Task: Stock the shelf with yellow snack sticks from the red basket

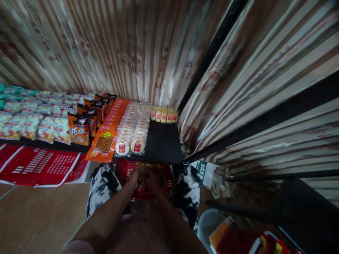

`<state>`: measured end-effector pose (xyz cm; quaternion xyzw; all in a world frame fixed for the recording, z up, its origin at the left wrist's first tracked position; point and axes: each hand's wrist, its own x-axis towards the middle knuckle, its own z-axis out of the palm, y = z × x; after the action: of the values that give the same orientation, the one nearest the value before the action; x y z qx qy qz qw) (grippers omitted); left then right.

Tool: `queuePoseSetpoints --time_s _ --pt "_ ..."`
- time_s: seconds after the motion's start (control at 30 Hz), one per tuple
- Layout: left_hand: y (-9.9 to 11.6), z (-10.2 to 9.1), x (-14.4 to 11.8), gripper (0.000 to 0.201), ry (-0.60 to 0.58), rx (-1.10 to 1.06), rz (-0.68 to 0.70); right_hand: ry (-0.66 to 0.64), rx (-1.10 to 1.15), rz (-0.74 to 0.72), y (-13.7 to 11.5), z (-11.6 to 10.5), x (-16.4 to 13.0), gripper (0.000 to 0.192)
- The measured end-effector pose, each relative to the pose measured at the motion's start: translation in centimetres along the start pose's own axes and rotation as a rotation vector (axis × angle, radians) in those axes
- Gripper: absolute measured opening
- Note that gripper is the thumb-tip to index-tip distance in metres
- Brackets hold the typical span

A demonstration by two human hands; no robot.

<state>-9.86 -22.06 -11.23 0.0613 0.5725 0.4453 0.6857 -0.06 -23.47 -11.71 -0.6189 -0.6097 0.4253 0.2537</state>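
Below the front edge of the tabletop [164,143], the left hand [135,177] and right hand [151,178] blur in dimness; yellowish items [148,165] beside them are too indistinct to identify. The picture's left edge cuts off the leftmost teal bags [2,96].

Bare forearms [112,213] reaching forward, converging — hands [135,177] close together, finger pose unclear

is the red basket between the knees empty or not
Not empty, it seems: yellowish packs show at the far side of the red basket, by the left hand and right hand. How full, cannot tell.
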Motion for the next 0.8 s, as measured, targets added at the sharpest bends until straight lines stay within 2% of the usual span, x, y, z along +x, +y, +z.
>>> queuePoseSetpoints --time_s 0.23,0.43,0.8 --pt "0.9 -1.0 -1.1 0.033 0.079 -0.032 -0.059 0.048 -0.044 0.046 -0.9 -0.8 -1.0 0.032" --pt "1.0 -1.9 -1.9 0.035 0.121 -0.051 -0.055 0.110 -0.128 0.027 -1.0 -1.6 -1.5 0.027" --pt "1.6 -2.5 -3.8 0.030 0.055 -0.077 -0.029 0.197 -0.208 -0.061 -1.1 -2.3 -1.8 0.031"
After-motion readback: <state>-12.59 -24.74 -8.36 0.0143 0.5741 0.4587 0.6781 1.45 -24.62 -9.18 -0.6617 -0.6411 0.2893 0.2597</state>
